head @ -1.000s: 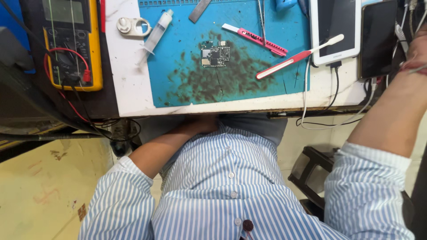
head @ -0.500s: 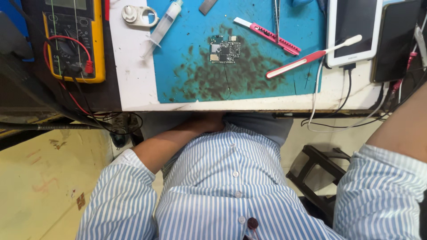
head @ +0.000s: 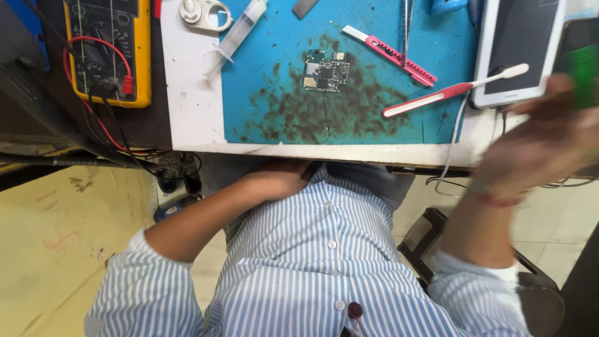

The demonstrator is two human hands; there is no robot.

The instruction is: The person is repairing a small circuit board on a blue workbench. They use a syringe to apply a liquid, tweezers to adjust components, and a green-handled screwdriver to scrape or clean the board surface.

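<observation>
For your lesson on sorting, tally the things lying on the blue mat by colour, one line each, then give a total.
Pink: 2, a cutter knife and a long-handled brush
Clear: 1, a syringe
Green and silver: 1, a small circuit board
Silver: 1, tweezers
Grey: 1, a flat piece at the mat's top edge
Total: 6

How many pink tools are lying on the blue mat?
2. A pink utility knife lies at the upper right of the blue mat. A pink-handled brush lies below it, its white end reaching over the tablet. None seems hidden.
</observation>
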